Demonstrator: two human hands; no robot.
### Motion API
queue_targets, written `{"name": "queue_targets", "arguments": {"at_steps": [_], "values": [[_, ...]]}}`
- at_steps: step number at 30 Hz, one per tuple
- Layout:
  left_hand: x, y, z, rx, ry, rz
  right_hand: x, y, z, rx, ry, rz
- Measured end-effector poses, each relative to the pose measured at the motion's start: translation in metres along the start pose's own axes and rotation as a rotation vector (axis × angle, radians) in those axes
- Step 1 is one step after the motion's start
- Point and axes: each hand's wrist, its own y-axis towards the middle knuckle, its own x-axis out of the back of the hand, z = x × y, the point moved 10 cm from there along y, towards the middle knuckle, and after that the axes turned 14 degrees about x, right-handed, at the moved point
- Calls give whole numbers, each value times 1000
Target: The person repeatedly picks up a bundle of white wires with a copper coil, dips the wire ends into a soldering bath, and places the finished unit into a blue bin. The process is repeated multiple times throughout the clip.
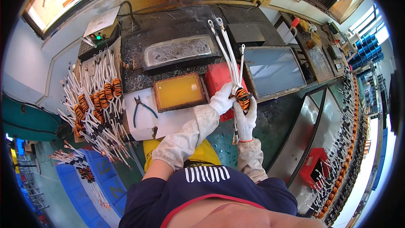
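A toroidal coil (242, 96) wound in orange and black wire is held between my two gloved hands, in front of the bench. Its white sleeved leads (228, 52) point up and away, with metal ring terminals at their tips; more lead ends hang down below the coil. My left hand (222, 98) is closed around the base of the leads, at the coil's left. Against the coil's underside and right side, my right hand (246, 120) grips with thumb and fingers. Behind the left hand sits a red container (216, 78), partly covered.
A metal-topped solder pot (179, 51), a tray of yellow material (180, 91) and a grey-filled tray (275, 69) occupy the bench. Pliers (142, 109) lie on white paper beside piled coils (98, 100). Blue crates (90, 171) stand lower left; coils line a rack (346, 160) at right.
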Motion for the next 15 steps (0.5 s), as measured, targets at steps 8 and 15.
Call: {"name": "queue_targets", "arguments": {"at_steps": [8,15], "values": [[19,-44,-51,-92,25,-7,8,9,24,-238,661,-136],[24,-86,-79,-147,-159,63,1,9,-8,-323,1081,52]]}}
